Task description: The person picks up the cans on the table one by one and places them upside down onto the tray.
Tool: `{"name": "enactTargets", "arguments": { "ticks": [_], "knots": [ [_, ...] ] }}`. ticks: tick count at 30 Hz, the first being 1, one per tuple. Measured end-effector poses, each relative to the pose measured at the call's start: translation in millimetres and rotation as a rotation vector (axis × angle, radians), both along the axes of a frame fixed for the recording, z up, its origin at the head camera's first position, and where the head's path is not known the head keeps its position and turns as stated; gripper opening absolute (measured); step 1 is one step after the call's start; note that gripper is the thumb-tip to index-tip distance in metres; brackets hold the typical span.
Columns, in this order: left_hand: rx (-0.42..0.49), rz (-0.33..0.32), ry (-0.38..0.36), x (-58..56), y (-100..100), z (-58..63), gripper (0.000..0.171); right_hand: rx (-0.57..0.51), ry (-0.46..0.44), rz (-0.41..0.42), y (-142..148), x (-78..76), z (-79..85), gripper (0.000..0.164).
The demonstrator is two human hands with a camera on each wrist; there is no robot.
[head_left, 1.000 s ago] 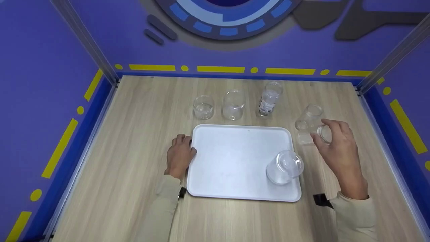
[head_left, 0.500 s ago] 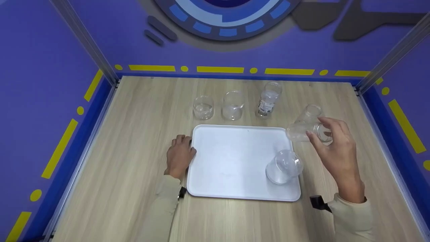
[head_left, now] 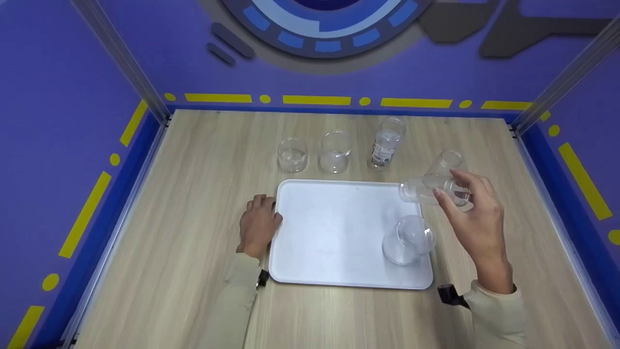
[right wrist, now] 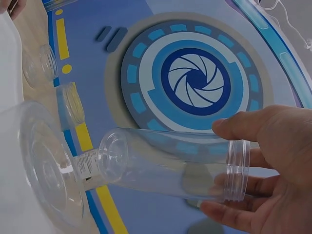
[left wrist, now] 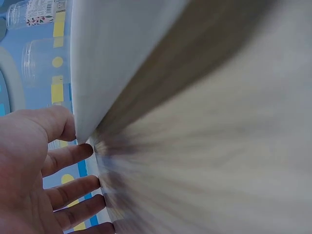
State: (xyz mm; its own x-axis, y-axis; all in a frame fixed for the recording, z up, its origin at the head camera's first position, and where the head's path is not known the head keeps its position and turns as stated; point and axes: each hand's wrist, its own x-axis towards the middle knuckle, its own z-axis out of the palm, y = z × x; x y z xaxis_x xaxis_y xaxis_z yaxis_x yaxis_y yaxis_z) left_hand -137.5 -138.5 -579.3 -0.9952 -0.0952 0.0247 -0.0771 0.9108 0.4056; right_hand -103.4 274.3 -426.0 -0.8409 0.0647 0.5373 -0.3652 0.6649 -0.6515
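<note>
My right hand [head_left: 477, 213] holds a clear plastic jar [right wrist: 165, 163] by its threaded neck, thumb on one side and fingers on the other. The jar lies sideways in the air, its base over the right rim of the white tray [head_left: 329, 228]. A wider clear jar [head_left: 407, 242] stands on the tray's right part, just below the held one. At the tray's left edge my left hand [head_left: 257, 225] rests on the table, thumb against the rim. In the left wrist view its fingers [left wrist: 75, 190] are spread and relaxed, tips on the table surface.
Behind the tray stand a short clear jar [head_left: 292, 156], a taller clear jar [head_left: 335, 152] and a labelled clear bottle [head_left: 385, 148]. Another clear jar [head_left: 449, 160] is partly hidden behind the held one. Blue panels [head_left: 310, 82] wall the wooden table [head_left: 160, 232] at the back and sides.
My right hand has moved left with the jar, bringing its base from beside the tray to over the right rim. The left hand has stayed in place.
</note>
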Motion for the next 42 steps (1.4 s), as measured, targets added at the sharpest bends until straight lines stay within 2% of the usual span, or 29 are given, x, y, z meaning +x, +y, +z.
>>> {"name": "enactTargets", "arguments": {
  "ticks": [15, 20, 24, 28, 34, 37, 42],
  "knots": [
    [0.136, 0.017, -0.042, 3.7, -1.9, 5.6, 0.044, -0.285, -0.146, 0.065, -19.1, 4.0, -16.3, 0.045],
    [0.179, 0.037, -0.021, 6.3, -0.6, 10.1, 0.043, -0.364, -0.188, 0.088, -24.2, 4.0, -22.5, 0.044],
    [0.234, 0.042, 0.027, 10.3, 4.5, 17.7, 0.044, -0.421, -0.205, 0.122, -28.5, 5.1, -26.8, 0.042],
    [0.343, 0.021, 0.111, 15.0, 12.6, 31.3, 0.042, -0.447, -0.216, 0.138, -32.8, 6.7, -30.1, 0.040],
    [0.551, -0.062, 0.207, 23.9, 30.3, 51.9, 0.039, -0.507, -0.264, 0.139, -40.8, 10.1, -34.6, 0.041],
    [0.656, -0.109, 0.209, 28.5, 39.4, 61.1, 0.040, -0.548, -0.284, 0.153, -45.9, 10.5, -36.9, 0.041],
    [0.807, -0.185, 0.163, 34.4, 53.5, 74.6, 0.045, -0.615, -0.306, 0.184, -54.6, 11.5, -38.5, 0.040]
  ]
}}
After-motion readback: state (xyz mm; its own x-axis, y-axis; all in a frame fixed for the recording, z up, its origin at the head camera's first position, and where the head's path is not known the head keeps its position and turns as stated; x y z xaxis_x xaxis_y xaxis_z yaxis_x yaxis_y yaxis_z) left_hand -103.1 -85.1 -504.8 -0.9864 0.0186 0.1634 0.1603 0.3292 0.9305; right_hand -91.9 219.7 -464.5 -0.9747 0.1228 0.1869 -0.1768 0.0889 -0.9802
